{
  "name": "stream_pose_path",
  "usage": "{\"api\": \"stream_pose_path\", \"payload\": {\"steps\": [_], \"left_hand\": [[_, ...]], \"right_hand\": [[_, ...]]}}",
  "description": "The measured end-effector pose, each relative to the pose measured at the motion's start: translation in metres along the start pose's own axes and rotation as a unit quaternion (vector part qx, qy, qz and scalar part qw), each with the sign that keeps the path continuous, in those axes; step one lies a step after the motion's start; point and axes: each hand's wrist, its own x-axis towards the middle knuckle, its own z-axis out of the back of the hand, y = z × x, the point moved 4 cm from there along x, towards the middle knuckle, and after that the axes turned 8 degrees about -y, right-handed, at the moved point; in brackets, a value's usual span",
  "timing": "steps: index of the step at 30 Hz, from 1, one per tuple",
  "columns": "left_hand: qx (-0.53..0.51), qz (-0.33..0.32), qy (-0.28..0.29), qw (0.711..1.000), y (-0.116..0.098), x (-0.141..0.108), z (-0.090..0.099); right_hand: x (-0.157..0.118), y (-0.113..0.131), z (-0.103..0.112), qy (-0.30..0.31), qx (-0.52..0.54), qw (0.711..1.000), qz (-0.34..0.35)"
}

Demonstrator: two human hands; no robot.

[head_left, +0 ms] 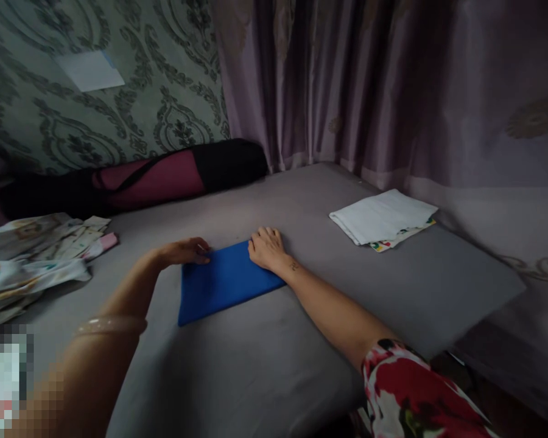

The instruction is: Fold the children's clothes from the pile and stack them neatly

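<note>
A blue folded cloth lies flat on the bed, its edges squared into a rectangle. At its far left corner is my left hand, thumb on the cloth and apart from the fingers, which extend over the far edge. My right hand rests palm down across the far right part of the cloth, fingers laid out and slightly bent at the edge. Neither hand appears to grip the fabric. The cloth's far right corner is hidden under my right hand and wrist.
Folded white cloth sits on the grey bed sheet at right, over a patterned piece. Crumpled printed cloths lie at left. A long black and maroon bag lines the wall; purple curtains hang behind.
</note>
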Motion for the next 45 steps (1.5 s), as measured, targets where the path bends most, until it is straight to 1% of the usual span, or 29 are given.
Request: {"api": "stream_pose_path", "payload": {"steps": [4, 6, 8, 10, 17, 20, 23, 26, 29, 33, 35, 37, 40, 42, 43, 44, 45], "left_hand": [[0.017, 0.026, 0.024, 0.999, 0.000, 0.009, 0.004], [0.031, 0.038, 0.048, 0.998, -0.002, 0.012, 0.004], [0.037, 0.042, 0.078, 0.995, -0.006, 0.013, 0.003], [0.025, 0.039, 0.093, 0.995, -0.011, 0.010, 0.003], [-0.045, 0.006, 0.056, 0.997, -0.028, -0.017, 0.007], [-0.074, -0.024, 0.044, 0.996, -0.036, -0.033, 0.015], [-0.060, -0.049, 0.023, 0.997, -0.047, -0.049, 0.027], [-0.038, -0.068, -0.003, 0.997, -0.056, -0.063, 0.038], [-0.056, -0.072, -0.015, 0.996, -0.055, -0.074, 0.043], [-0.083, -0.029, 0.006, 0.996, -0.039, -0.087, 0.045], [-0.092, -0.008, 0.020, 0.995, -0.029, -0.093, 0.047], [-0.120, 0.000, 0.020, 0.993, -0.022, -0.099, 0.051], [-0.163, -0.008, -0.006, 0.987, -0.022, -0.104, 0.061], [-0.165, -0.024, -0.041, 0.985, -0.027, -0.105, 0.068], [-0.161, -0.037, -0.071, 0.984, -0.031, -0.104, 0.071], [-0.156, -0.052, -0.113, 0.980, -0.035, -0.103, 0.076], [-0.152, -0.068, -0.167, 0.972, -0.038, -0.103, 0.080]], "right_hand": [[0.002, -0.004, -0.001, 0.012, 0.010, 1.000, -0.007], [0.003, -0.004, -0.002, 0.015, 0.015, 1.000, -0.007], [0.003, -0.005, -0.003, 0.015, 0.019, 1.000, -0.008], [0.004, -0.005, -0.004, 0.018, 0.025, 0.999, -0.011], [0.011, -0.011, -0.007, 0.060, 0.061, 0.996, -0.007], [0.016, -0.017, -0.004, 0.075, 0.100, 0.992, -0.003], [0.022, -0.025, 0.002, 0.111, 0.175, 0.978, 0.010], [0.027, -0.031, 0.015, 0.137, 0.250, 0.958, 0.040], [0.029, -0.034, 0.037, 0.143, 0.308, 0.937, 0.077], [0.024, -0.030, 0.073, 0.180, 0.400, 0.891, 0.116], [0.020, -0.027, 0.089, 0.201, 0.434, 0.871, 0.114], [0.016, -0.025, 0.102, 0.213, 0.465, 0.853, 0.101], [0.016, -0.026, 0.110, 0.200, 0.505, 0.836, 0.074], [0.019, -0.028, 0.109, 0.168, 0.518, 0.837, 0.057], [0.022, -0.029, 0.108, 0.140, 0.520, 0.841, 0.050], [0.024, -0.029, 0.107, 0.105, 0.520, 0.846, 0.047], [0.027, -0.029, 0.107, 0.061, 0.517, 0.852, 0.046]]}}
